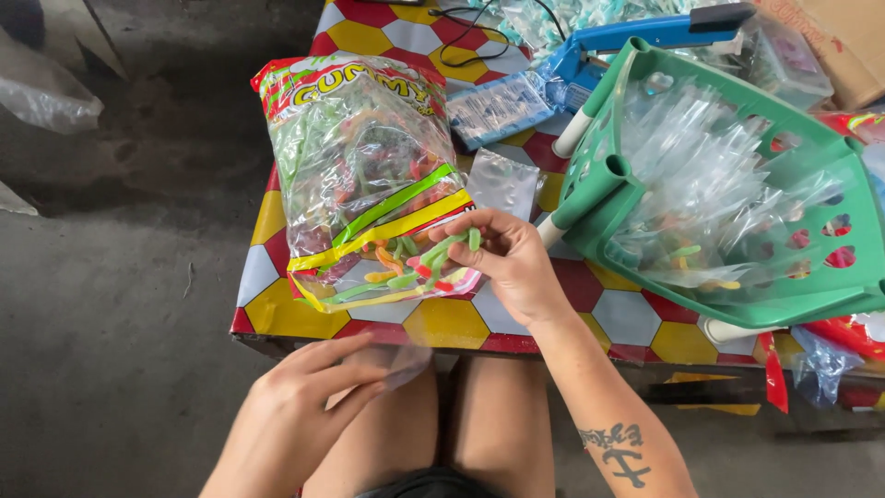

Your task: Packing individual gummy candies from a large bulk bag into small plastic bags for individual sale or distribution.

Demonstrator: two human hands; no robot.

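Green basket crowds right hand, seemingly

- Our right hand pinches a few gummy worms at the mouth of the big candy bag.
- Our left hand holds a small clear bag over our lap, below the table edge.
- A green basket lies tilted on the right, with clear bags inside.
- A blue sealer sits behind it.
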